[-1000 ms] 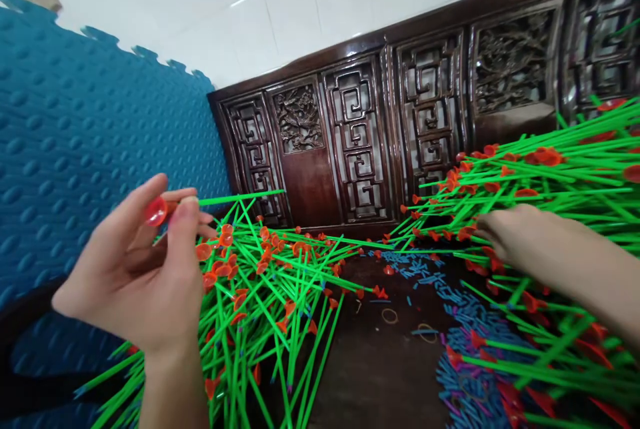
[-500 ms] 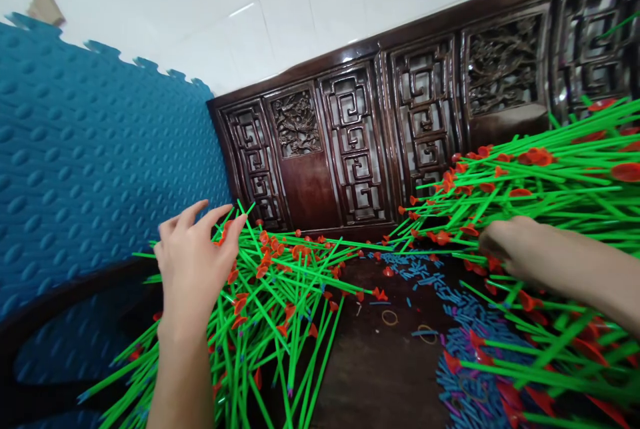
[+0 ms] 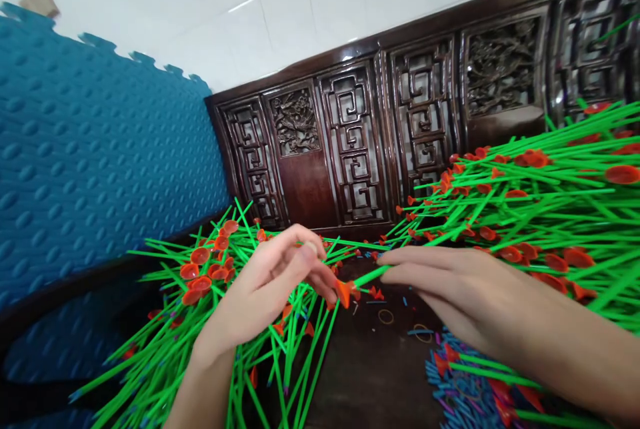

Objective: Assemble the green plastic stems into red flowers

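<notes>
My left hand (image 3: 280, 282) and my right hand (image 3: 450, 289) meet over the middle of the dark wooden seat (image 3: 380, 375). Between them is one green stick with a red suction cup (image 3: 345, 292) at its tip. My left fingers pinch the cup end. My right fingers close on the green shaft (image 3: 370, 275) just behind it. A heap of the same green sticks with red cups (image 3: 235, 322) lies under my left hand. A second, bigger heap (image 3: 540, 182) is spread to the right, behind my right forearm.
A carved dark wooden backrest (image 3: 360, 142) runs along the far side, with white tiles above. A blue foam mat (image 3: 100, 149) stands on the left. Small blue tubes (image 3: 465, 402) are scattered at lower right, and rubber bands (image 3: 386, 315) lie on the seat.
My left hand let go of its stick on the left heap and swung to the middle. My right hand drew one stick out of the right heap and brought it to the left hand.
</notes>
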Available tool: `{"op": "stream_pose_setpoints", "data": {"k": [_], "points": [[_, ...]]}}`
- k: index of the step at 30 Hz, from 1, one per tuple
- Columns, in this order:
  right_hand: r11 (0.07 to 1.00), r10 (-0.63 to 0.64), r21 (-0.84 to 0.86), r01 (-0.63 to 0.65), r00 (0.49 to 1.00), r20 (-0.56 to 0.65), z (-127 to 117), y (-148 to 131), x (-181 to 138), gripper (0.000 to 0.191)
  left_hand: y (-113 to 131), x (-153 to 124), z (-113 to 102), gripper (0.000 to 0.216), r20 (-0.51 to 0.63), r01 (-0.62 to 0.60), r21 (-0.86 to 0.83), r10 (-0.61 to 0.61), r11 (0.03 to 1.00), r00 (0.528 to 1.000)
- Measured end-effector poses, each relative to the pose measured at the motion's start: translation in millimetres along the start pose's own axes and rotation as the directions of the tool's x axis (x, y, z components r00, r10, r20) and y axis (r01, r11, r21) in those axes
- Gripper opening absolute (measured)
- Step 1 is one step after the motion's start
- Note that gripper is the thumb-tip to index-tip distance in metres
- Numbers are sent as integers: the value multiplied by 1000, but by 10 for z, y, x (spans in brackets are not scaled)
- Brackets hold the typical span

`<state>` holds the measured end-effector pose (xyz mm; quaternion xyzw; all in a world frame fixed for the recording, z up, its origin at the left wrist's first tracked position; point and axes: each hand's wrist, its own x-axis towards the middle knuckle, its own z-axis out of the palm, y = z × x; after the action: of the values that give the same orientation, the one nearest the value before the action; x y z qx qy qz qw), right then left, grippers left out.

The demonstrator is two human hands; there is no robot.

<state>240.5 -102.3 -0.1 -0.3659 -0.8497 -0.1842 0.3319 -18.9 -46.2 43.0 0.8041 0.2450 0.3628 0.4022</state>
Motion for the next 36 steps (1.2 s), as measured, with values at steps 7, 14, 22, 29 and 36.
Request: {"op": "stream_pose_setpoints", "data": {"k": [7, 14, 22, 29, 36], "points": [[986, -148, -71, 149, 989, 22, 89, -249, 187, 53, 14, -44, 39, 19, 173, 145, -1, -142, 989, 975], [978, -167, 109, 177, 982, -93, 109, -236, 230, 40, -108, 38, 41, 35, 58, 130, -195, -121, 972, 991], [933, 311, 2, -359, 810, 497, 383, 244, 51, 26, -109, 97, -128, 52, -274, -33, -68, 13, 997, 962], [805, 554, -310, -506, 453, 699, 562, 456, -71, 30, -133, 120, -99, 44, -291, -72, -31, 60, 997, 955], [759, 558, -269, -592, 380, 738, 792, 673, -266, 25, -134, 132, -101, 44, -297, -59, -10, 53, 998, 953]]}}
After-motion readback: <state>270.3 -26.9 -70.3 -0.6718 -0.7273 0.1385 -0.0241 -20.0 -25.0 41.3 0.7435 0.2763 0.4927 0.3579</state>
